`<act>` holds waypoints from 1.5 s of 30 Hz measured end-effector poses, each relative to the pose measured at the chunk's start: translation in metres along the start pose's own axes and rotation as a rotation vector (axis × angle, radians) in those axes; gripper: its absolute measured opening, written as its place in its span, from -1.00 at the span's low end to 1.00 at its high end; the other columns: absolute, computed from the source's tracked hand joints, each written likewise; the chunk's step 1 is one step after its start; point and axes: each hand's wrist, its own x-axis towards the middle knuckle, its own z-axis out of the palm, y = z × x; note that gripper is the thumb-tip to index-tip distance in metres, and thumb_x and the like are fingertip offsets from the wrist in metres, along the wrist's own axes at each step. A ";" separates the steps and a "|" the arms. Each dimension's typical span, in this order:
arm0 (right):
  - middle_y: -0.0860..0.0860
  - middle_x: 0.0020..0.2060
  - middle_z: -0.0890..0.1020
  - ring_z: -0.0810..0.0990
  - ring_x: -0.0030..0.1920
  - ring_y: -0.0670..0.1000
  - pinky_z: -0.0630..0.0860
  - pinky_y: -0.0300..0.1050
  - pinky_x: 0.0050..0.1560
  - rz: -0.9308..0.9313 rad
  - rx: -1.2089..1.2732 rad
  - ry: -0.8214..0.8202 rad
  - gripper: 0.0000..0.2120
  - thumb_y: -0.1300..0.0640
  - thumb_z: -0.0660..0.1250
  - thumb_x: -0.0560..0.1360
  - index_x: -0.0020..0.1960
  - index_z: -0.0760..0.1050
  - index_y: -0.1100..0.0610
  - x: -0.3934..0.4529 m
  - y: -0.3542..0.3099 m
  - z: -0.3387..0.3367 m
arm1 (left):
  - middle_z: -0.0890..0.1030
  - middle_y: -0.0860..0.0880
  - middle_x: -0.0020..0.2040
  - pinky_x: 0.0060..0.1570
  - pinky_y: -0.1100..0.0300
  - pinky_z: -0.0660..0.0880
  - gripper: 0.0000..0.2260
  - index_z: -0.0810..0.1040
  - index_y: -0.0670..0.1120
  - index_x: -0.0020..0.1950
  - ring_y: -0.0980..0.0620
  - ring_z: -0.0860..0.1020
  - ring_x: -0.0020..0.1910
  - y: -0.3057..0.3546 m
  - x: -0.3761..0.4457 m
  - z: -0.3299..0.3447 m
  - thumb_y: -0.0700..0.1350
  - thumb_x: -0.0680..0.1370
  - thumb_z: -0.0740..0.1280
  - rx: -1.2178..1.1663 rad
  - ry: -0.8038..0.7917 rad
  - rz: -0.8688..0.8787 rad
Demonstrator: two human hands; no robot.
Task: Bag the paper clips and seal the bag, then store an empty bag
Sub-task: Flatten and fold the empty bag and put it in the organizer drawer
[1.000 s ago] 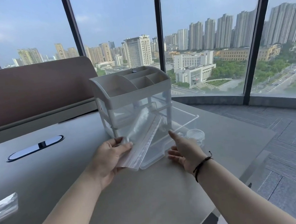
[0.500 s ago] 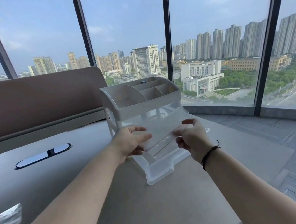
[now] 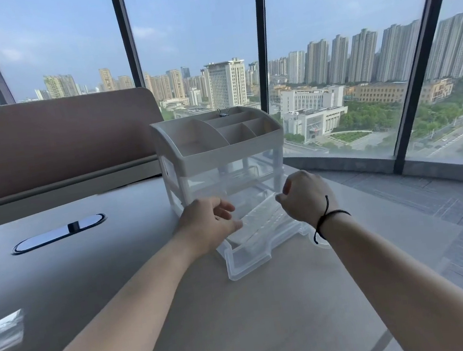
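A flat clear empty bag (image 3: 262, 220) lies slanted in the pulled-out clear bottom drawer (image 3: 249, 261) of a white desk organizer (image 3: 215, 151). My left hand (image 3: 209, 228) grips the bag's near left edge, thumb against the plastic. My right hand (image 3: 305, 198), with a black cord on its wrist, pinches the bag's far right corner above the drawer. Another clear bag (image 3: 1, 333) rests on the grey table (image 3: 214, 324) at the far left edge; what it holds cannot be made out.
A black binder clip (image 3: 223, 112) sits in the organizer's top tray. A small round clear container (image 3: 323, 241) is half hidden behind my right wrist. An oval cable port (image 3: 58, 233) is set in the table. The table's right edge drops to carpeted floor.
Both hands have carried the empty bag down from in front of the organizer into the open bottom drawer. My right hand has come onto the bag's right side.
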 end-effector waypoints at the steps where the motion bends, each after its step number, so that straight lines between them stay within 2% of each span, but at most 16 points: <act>1: 0.12 -0.20 0.67 0.62 -0.10 0.18 0.53 -0.07 -0.16 0.008 0.016 0.008 -0.84 0.07 0.35 0.44 -0.17 0.61 0.17 -0.011 0.001 0.003 | 0.64 0.14 -0.10 -0.12 0.28 0.52 -0.71 0.64 0.02 0.05 0.15 0.60 -0.14 0.000 -0.006 0.000 0.05 0.39 0.56 0.039 -0.022 0.016; 3: 0.12 -0.11 0.67 0.61 -0.04 0.18 0.49 -0.07 -0.12 0.027 0.062 0.027 -0.78 0.01 0.35 0.47 -0.10 0.61 0.17 -0.034 0.002 0.015 | 0.61 0.24 -0.10 -0.06 0.25 0.51 -0.67 0.64 0.08 0.04 0.21 0.58 -0.10 -0.002 -0.018 0.002 0.18 0.36 0.54 0.134 -0.049 0.055; 6: 0.11 0.10 0.55 0.55 0.10 0.16 0.34 -0.10 -0.04 0.075 0.217 0.091 -0.70 -0.04 0.33 0.52 0.15 0.52 0.12 -0.062 -0.003 0.034 | 0.60 0.27 -0.03 -0.02 0.19 0.48 -0.67 0.65 0.12 0.03 0.20 0.54 -0.10 -0.009 -0.030 0.007 0.26 0.37 0.49 0.259 -0.046 0.097; 8: 0.11 0.14 0.51 0.54 0.12 0.14 0.33 -0.11 -0.01 0.082 0.302 0.135 -0.67 -0.03 0.33 0.52 0.21 0.46 0.10 -0.070 -0.008 0.044 | 0.63 0.21 0.01 -0.03 0.16 0.51 -0.75 0.64 0.14 0.00 0.14 0.52 -0.14 -0.012 -0.034 0.008 0.23 0.41 0.46 0.313 -0.004 0.116; 11: 0.10 0.17 0.49 0.54 0.13 0.14 0.33 -0.12 -0.01 0.083 0.366 0.165 -0.64 0.00 0.34 0.52 0.26 0.42 0.09 -0.074 -0.016 0.051 | 0.63 0.11 -0.03 -0.04 0.15 0.52 -0.81 0.64 0.11 0.00 0.06 0.50 -0.16 -0.017 -0.036 0.009 0.15 0.46 0.45 0.317 0.086 0.132; 15: 0.10 0.23 0.47 0.52 0.14 0.14 0.27 -0.16 -0.02 0.085 0.449 0.159 -0.63 0.06 0.33 0.53 0.30 0.37 0.09 -0.067 -0.026 0.060 | 0.66 0.06 0.03 -0.02 0.12 0.57 -0.82 0.64 0.09 0.00 -0.01 0.61 -0.14 -0.028 -0.032 0.009 0.05 0.44 0.50 0.226 0.216 0.164; 18: 0.11 0.29 0.44 0.47 0.23 0.14 0.25 -0.20 0.03 0.083 0.514 0.126 -0.59 0.12 0.32 0.54 0.35 0.32 0.12 -0.058 -0.034 0.071 | 0.66 0.01 0.02 -0.06 0.12 0.59 -0.78 0.65 0.02 0.03 -0.02 0.64 -0.21 -0.039 -0.026 0.010 -0.02 0.41 0.53 0.174 0.291 0.152; 21: 0.14 0.34 0.41 0.41 0.32 0.13 0.20 -0.29 0.10 0.058 0.558 0.126 -0.54 0.17 0.32 0.53 0.39 0.29 0.18 -0.046 -0.039 0.084 | 0.62 -0.09 0.11 0.06 0.09 0.57 -0.65 0.61 -0.09 0.17 -0.10 0.64 -0.04 -0.051 -0.020 0.013 -0.11 0.41 0.54 0.125 0.370 0.115; 24: 0.12 0.43 0.36 0.34 0.41 0.10 0.19 -0.26 0.28 0.058 0.583 0.083 -0.48 0.16 0.28 0.55 0.46 0.21 0.20 -0.038 -0.046 0.099 | 0.59 -0.16 0.21 0.16 -0.03 0.55 -0.53 0.50 -0.15 0.31 -0.14 0.59 0.14 -0.063 -0.011 0.018 -0.12 0.44 0.51 0.047 0.425 0.045; 27: 0.07 0.49 0.33 0.35 0.45 0.08 0.28 -0.09 0.38 0.044 0.582 0.005 -0.41 0.12 0.25 0.56 0.52 0.12 0.16 -0.033 -0.051 0.115 | 0.61 -0.13 0.25 0.18 -0.05 0.54 -0.53 0.45 -0.14 0.35 -0.14 0.59 0.18 -0.074 -0.003 0.027 -0.07 0.49 0.46 -0.007 0.410 -0.017; 29: 0.06 0.52 0.29 0.32 0.48 0.08 0.30 -0.05 0.42 0.027 0.570 -0.040 -0.38 0.11 0.24 0.57 0.55 0.07 0.14 -0.029 -0.053 0.122 | 0.61 -0.14 0.25 0.20 -0.04 0.53 -0.56 0.44 -0.16 0.36 -0.16 0.58 0.20 -0.079 0.001 0.034 -0.08 0.52 0.43 -0.038 0.404 -0.049; 33: 0.04 0.59 0.09 0.12 0.56 0.02 0.10 -0.17 0.47 -0.016 0.494 -0.065 -0.36 0.12 0.23 0.59 0.58 0.04 0.16 -0.016 -0.054 0.129 | 0.63 -0.19 0.21 0.16 0.00 0.53 -0.62 0.47 -0.18 0.32 -0.21 0.59 0.18 -0.086 0.007 0.048 -0.15 0.53 0.41 -0.056 0.415 -0.056; 36: 0.02 0.60 0.02 0.10 0.57 0.01 0.12 -0.17 0.45 -0.042 0.450 -0.072 -0.37 0.10 0.23 0.58 0.57 0.06 0.15 -0.010 -0.053 0.133 | 0.64 -0.20 0.19 0.13 0.00 0.53 -0.63 0.49 -0.17 0.31 -0.21 0.60 0.17 -0.092 0.012 0.051 -0.15 0.53 0.42 -0.054 0.423 -0.062; 41: 0.02 0.60 0.06 0.12 0.56 -0.01 0.14 -0.19 0.43 -0.062 0.440 -0.082 -0.36 0.10 0.27 0.56 0.56 0.11 0.14 -0.009 -0.046 0.135 | 0.62 -0.19 0.21 0.13 0.07 0.50 -0.62 0.49 -0.16 0.34 -0.19 0.58 0.19 -0.093 0.013 0.053 -0.15 0.54 0.39 -0.055 0.414 -0.054; 45: 0.04 0.57 0.19 0.18 0.54 0.00 0.15 -0.20 0.43 -0.091 0.413 -0.068 -0.37 0.11 0.29 0.53 0.54 0.16 0.15 -0.018 -0.046 0.135 | 0.58 -0.16 0.27 0.24 -0.02 0.49 -0.54 0.42 -0.15 0.42 -0.15 0.55 0.26 -0.093 0.001 0.051 -0.12 0.53 0.38 -0.036 0.374 -0.060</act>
